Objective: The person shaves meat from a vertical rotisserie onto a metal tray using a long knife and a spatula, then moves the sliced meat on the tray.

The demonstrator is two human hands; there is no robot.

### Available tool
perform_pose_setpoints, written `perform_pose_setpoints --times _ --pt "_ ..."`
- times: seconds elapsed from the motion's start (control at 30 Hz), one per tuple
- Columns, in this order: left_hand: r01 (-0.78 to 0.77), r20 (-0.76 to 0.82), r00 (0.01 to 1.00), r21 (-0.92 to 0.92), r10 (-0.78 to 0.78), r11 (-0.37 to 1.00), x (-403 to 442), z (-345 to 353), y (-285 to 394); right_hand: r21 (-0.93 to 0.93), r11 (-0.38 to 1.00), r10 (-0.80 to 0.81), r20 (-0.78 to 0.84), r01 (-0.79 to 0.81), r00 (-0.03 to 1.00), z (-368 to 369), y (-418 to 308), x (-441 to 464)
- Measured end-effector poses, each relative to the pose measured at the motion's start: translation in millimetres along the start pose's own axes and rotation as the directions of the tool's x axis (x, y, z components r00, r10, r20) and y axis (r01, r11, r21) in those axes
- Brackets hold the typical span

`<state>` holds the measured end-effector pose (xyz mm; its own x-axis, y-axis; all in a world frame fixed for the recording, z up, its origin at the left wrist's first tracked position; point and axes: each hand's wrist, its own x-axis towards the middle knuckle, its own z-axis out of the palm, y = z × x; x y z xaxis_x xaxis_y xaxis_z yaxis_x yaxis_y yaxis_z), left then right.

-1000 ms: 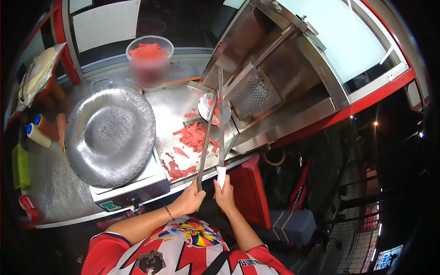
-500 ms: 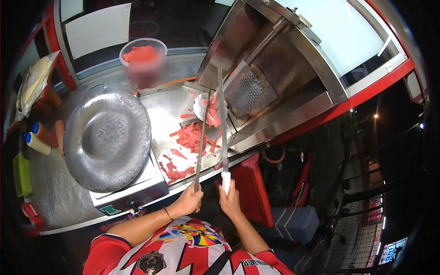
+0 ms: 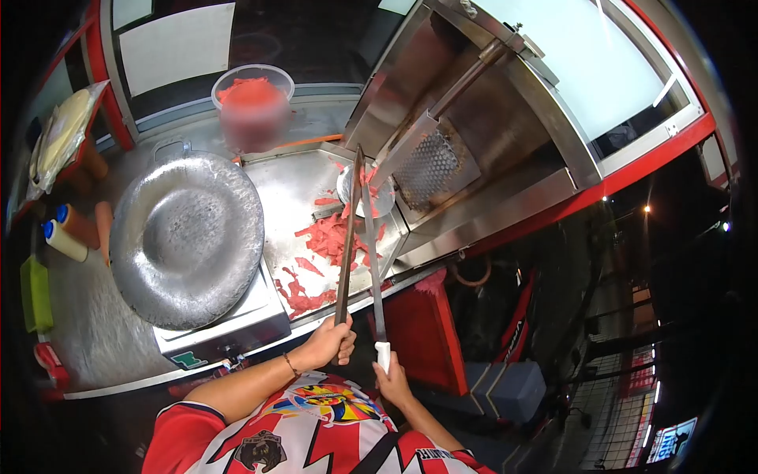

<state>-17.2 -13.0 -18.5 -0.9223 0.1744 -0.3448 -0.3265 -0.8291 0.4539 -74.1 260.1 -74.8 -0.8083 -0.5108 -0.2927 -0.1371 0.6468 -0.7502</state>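
Observation:
My left hand [image 3: 332,341] is closed round the lower end of a long, flat, dark metal bar [image 3: 347,245], which points away from me. To its right, my right hand [image 3: 393,381] grips the white handle of a long knife [image 3: 374,276]. The knife's narrow blade runs up close beside the bar, over the tray; whether the two touch I cannot tell. Beneath them lie cut pieces of red meat [image 3: 325,235] on a metal tray [image 3: 288,189]. A round metal plate [image 3: 384,199] behind the blades carries more red bits, partly covered by them.
Left of the tray, a wide domed metal pan [image 3: 189,237] sits on a burner box [image 3: 225,336]. A clear tub [image 3: 253,142] of red meat stands at the back. A steel grill housing [image 3: 489,193] rises on the right. Squeeze bottles [image 3: 66,241] stand far left.
The knife has come back toward me and its blade has swung left, closer to the bar. The bar now shows a broader face. My right hand is lower.

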Motion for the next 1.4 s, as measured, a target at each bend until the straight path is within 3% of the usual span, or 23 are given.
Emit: perform_pose_setpoints --times 0.13,0.2,0.23,0.33,0.37,0.47,0.53,0.57,0.63,0.73,0.93,1.03,1.1,1.17,1.2,1.27,1.4 --pt "0.025 0.029 0.999 -0.034 -0.024 0.999 -5 -5 2 -0.056 0.995 -0.084 -0.039 0.082 0.996 -16 -17 2" --pt "-0.008 -0.014 1.0 0.052 0.009 0.999 -4 -8 -7 -0.072 0.985 -0.163 -0.089 0.157 0.983 -19 -32 17" --pt "-0.025 -0.032 0.999 0.092 0.028 0.995 -4 -8 -13 -0.12 0.954 -0.291 -0.151 0.275 0.945 -15 -39 35" --pt "-0.054 -0.071 0.995 0.223 0.072 0.973 -3 -9 -20 -0.206 0.913 -0.401 -0.29 0.352 0.869 -7 -110 84" --pt "-0.066 -0.084 0.992 0.273 0.092 0.96 -3 -8 -21 -0.151 0.911 -0.412 -0.312 0.384 0.856 -2 -119 103" --pt "-0.059 -0.108 0.989 0.313 0.097 0.948 -1 -5 -18 -0.184 0.929 -0.364 -0.296 0.322 0.883 12 -105 131" --pt "-0.036 -0.122 0.99 0.268 0.071 0.963 3 -6 -18 -0.124 0.954 -0.295 -0.227 0.273 0.928 19 -81 97" --pt "-0.052 -0.095 0.993 0.24 0.077 0.969 2 -6 -16 -0.117 0.967 -0.247 -0.217 0.226 0.945 27 -44 80" --pt "-0.055 -0.062 0.996 0.133 0.063 0.99 4 -3 -12 0.038 0.999 0.0 -0.08 0.003 0.997 20 -33 29" --pt "0.017 -0.007 1.0 -0.018 -0.017 1.0 1 2 -1 0.097 0.992 0.071 0.065 -0.077 0.995 5 -16 -8" --pt "0.034 0.016 0.999 -0.011 -0.034 0.999 -2 -11 1 -0.055 0.998 0.03 -0.033 -0.032 0.999 -32 -34 -11" --pt "-0.005 -0.062 0.998 0.094 0.011 0.996 0 -11 -7 -0.162 0.965 -0.23 -0.145 0.206 0.962 -25 -46 31" --pt "-0.025 -0.091 0.995 0.148 0.039 0.989 2 -9 -12 -0.208 0.923 -0.369 -0.245 0.323 0.897 -18 -104 65" --pt "-0.056 -0.098 0.992 0.21 0.078 0.976 6 -9 -16 -0.227 0.905 -0.416 -0.291 0.361 0.861 -10 -126 104" --pt "-0.07 -0.101 0.99 0.24 0.097 0.968 7 -9 -18 -0.304 0.904 -0.392 -0.303 0.301 0.869 -6 -122 119" --pt "-0.045 -0.089 0.994 0.194 0.063 0.98 6 -7 -14 -0.202 0.955 -0.259 -0.223 0.216 0.94 -5 -109 107" --pt "-0.012 -0.059 0.998 0.077 0.017 0.997 10 -8 -10 -0.174 0.981 -0.117 -0.144 0.091 0.983 -5 -37 28"
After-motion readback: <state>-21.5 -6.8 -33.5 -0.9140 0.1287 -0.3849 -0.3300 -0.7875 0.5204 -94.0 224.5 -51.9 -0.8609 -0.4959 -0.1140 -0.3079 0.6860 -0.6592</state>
